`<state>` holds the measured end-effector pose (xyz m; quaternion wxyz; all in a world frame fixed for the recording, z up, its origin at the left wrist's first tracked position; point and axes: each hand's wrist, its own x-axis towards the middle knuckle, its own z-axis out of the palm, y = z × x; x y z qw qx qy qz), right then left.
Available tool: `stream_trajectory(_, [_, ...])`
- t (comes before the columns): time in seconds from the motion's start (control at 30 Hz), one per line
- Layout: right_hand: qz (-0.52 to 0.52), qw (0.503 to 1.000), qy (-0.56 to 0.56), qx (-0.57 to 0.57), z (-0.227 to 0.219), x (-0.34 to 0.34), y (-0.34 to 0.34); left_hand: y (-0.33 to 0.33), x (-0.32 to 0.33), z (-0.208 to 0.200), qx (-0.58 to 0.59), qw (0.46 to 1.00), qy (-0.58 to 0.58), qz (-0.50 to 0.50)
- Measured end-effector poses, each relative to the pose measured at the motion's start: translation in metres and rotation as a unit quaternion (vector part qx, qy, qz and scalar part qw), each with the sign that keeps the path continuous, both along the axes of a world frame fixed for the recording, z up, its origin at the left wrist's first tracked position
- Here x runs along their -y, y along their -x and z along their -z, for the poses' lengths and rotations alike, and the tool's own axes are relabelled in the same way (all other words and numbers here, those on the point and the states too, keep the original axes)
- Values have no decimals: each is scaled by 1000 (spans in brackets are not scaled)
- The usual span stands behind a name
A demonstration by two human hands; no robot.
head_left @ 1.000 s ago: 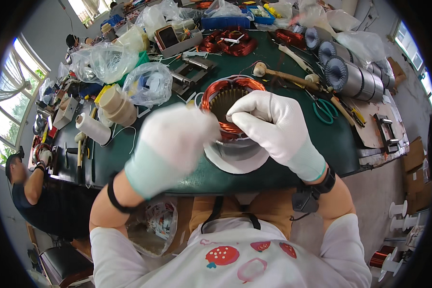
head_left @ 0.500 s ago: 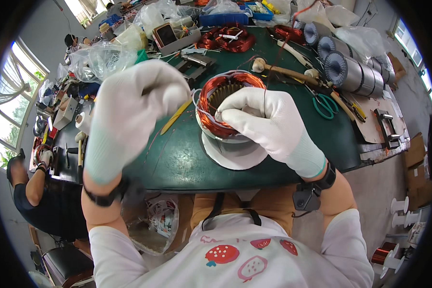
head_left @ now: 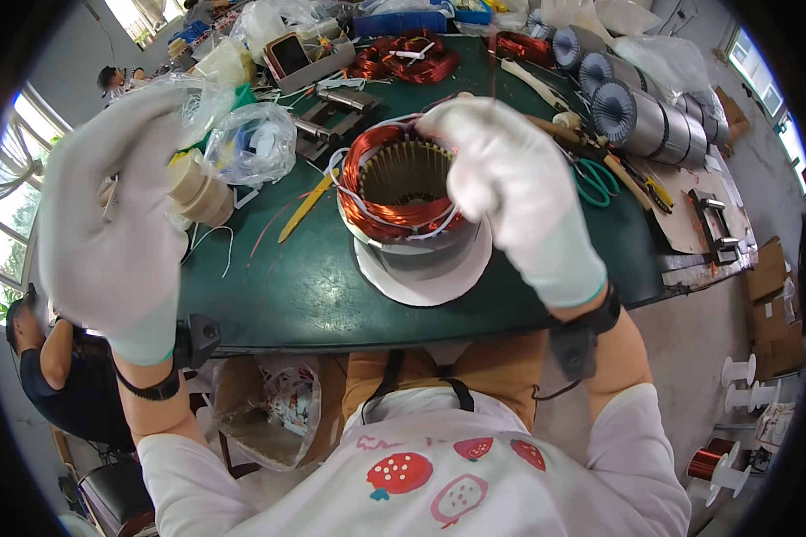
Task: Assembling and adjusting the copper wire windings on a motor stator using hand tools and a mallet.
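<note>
A motor stator (head_left: 409, 210) with copper coils stands upright on a white paper disc (head_left: 425, 273) near the front edge of the green table (head_left: 304, 286). The right hand (head_left: 510, 192), in a white glove, rests on the right side of the stator's top rim, its fingers curled around the coil and a white cord (head_left: 367, 213) that loops over the copper. The left hand (head_left: 112, 215), also gloved in white, is raised well to the left of the stator, above the table's left edge, fingers bent and pinched together near the top; whether it grips the cord's end cannot be told. Just left of the stator lies a yellow strip (head_left: 306, 208), angled toward it. Farther left sit rolls of tape (head_left: 201, 192) and a clear plastic bag (head_left: 252, 143). Behind the stator lie loose copper coils (head_left: 407, 55). To the right of the stator lie green-handled scissors (head_left: 591, 179) and a wooden-handled mallet (head_left: 582, 139), and beyond them grey metal cylinders (head_left: 645, 112) lie on their sides. Another person (head_left: 54, 358) sits below the table's left edge, far left of the stator.
</note>
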<state>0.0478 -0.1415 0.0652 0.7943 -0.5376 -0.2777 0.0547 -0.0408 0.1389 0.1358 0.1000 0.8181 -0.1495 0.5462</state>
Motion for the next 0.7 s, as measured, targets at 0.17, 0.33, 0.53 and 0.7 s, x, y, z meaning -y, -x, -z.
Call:
stream_trajectory(0.17, [71,991,-9,-112,40,53,-22,22,11,64,-201,966,-73,148])
stream_trajectory(0.33, [126,986,9,-105,73,84,12,17,0,163,-457,877,-33,146])
stream_trajectory(0.53, [21,943,266,-200,58,59,69,-42,0,164,-367,789,372,324])
stream_trajectory(0.7, [-6,981,192,7,6,7,69,-76,-2,55,-347,545,405,648])
